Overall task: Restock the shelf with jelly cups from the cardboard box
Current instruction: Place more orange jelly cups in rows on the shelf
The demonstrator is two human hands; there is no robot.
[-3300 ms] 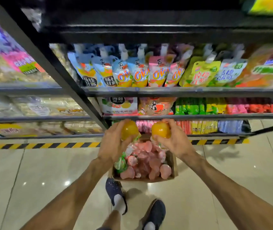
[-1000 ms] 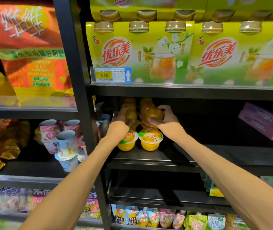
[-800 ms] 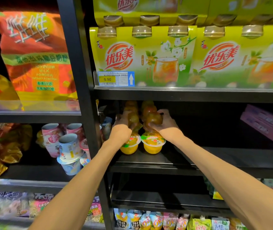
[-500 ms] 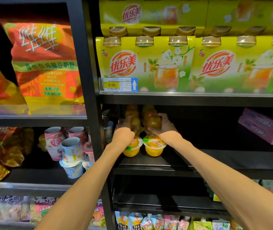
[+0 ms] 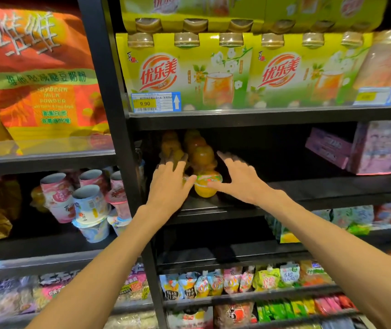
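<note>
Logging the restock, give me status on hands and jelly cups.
Left hand open, right hand open, holding nothing. Orange jelly cups stacked on the shelf between them. Nothing in the way.

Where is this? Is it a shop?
Most likely a shop's snack aisle. A price tag marked 9.90 sits on the shelf, identical drink packs stand in rows, and both hands reach toward stacked jelly cups.
</note>
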